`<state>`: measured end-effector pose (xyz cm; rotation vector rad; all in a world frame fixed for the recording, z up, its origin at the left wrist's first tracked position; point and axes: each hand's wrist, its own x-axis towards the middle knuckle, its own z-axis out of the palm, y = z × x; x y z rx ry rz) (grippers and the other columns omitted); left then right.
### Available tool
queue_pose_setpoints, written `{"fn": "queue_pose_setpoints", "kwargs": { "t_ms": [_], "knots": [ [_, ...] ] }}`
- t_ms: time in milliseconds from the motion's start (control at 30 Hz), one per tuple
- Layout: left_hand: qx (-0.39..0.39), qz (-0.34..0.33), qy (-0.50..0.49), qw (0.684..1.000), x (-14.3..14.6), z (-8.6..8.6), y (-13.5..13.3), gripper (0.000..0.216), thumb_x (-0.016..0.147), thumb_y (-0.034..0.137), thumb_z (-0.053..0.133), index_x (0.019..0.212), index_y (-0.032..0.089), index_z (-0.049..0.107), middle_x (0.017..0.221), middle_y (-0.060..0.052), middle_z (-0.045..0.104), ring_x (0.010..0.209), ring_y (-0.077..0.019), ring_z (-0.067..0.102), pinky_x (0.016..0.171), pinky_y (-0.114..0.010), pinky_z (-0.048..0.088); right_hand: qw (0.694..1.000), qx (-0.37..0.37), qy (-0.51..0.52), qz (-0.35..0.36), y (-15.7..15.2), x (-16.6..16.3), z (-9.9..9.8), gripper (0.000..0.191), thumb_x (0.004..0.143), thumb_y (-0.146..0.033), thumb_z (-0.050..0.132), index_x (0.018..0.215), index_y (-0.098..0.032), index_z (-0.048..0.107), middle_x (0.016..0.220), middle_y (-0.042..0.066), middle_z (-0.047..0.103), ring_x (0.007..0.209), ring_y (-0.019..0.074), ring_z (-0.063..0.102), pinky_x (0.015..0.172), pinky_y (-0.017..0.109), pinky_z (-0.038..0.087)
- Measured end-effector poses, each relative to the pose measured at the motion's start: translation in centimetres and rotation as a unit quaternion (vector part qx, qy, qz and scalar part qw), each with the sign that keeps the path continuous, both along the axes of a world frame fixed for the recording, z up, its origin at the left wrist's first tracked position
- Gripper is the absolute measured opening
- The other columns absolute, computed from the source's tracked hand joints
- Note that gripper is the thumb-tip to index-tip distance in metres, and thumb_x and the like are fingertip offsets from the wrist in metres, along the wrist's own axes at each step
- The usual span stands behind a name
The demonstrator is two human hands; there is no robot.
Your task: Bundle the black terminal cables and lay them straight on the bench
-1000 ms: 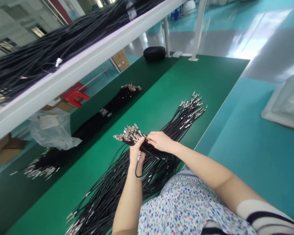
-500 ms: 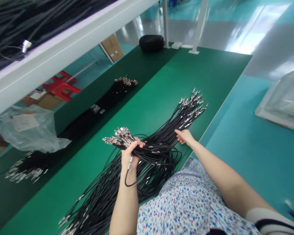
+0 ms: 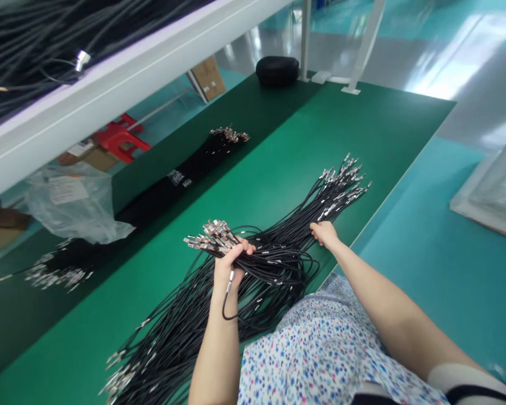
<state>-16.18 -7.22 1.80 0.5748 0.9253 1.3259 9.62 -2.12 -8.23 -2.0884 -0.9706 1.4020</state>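
Observation:
My left hand (image 3: pixel 230 264) is closed round a bunch of thin black cables whose metal connectors (image 3: pixel 211 237) fan out above the fist; one short cable end loops down past the wrist. My right hand (image 3: pixel 325 233) reaches out to the right and rests with curled fingers on the loose pile of black cables (image 3: pixel 278 253) spread over the green table (image 3: pixel 278 152). That pile's far connector ends (image 3: pixel 346 180) point up and right; its near ends (image 3: pixel 126 371) lie at the lower left.
A tied bundle of black cables (image 3: pixel 185 174) lies along the table's left side, next to a clear plastic bag (image 3: pixel 73 205). A black pouch (image 3: pixel 277 70) sits at the far end. A white shelf rail (image 3: pixel 122 84) carries more cables overhead. A wrapped package (image 3: pixel 493 191) lies on the floor.
My right hand left the bunch in my left hand and moved right onto the loose pile. The left hand kept its grip on the bunch.

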Motion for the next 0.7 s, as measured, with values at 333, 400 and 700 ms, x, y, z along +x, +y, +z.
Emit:
{"fn": "queue_pose_setpoints", "kwargs": {
  "t_ms": [333, 400, 700],
  "knots": [
    [0.022, -0.078, 0.131, 0.988, 1.6, 4.2, -0.8, 0.016, 0.063, 0.022, 0.066, 0.072, 0.010, 0.063, 0.063, -0.005, 0.059, 0.060, -0.0136, 0.055, 0.060, -0.025, 0.043, 0.827, 0.440, -0.034, 0.347, -1.4, -5.7, 11.4, 0.044, 0.084, -0.038, 0.043, 0.046, -0.016, 0.042, 0.046, -0.001, 0.044, 0.046, 0.0072, 0.037, 0.050, 0.021, 0.029],
    [0.033, -0.068, 0.172, 0.982, 1.4, 6.0, -1.6, 0.018, 0.062, 0.020, 0.067, 0.076, 0.009, 0.065, 0.065, -0.006, 0.062, 0.062, -0.0141, 0.056, 0.064, -0.026, 0.044, 0.766, 0.501, -0.033, 0.401, -1.6, -7.7, 14.6, 0.044, 0.087, -0.034, 0.038, 0.048, -0.015, 0.043, 0.049, 0.000, 0.045, 0.048, 0.0075, 0.038, 0.051, 0.022, 0.028],
    [0.037, 0.186, 0.042, 0.981, -0.4, 5.6, -5.8, 0.021, 0.052, 0.013, 0.069, 0.072, 0.013, 0.066, 0.074, -0.003, 0.065, 0.070, -0.0164, 0.061, 0.072, -0.028, 0.048, 0.583, 0.426, -0.002, 0.692, -2.2, -14.4, 20.3, 0.031, 0.086, -0.030, 0.045, 0.066, -0.013, 0.060, 0.063, 0.002, 0.059, 0.054, 0.0095, 0.047, 0.053, 0.020, 0.028]
  ]
}}
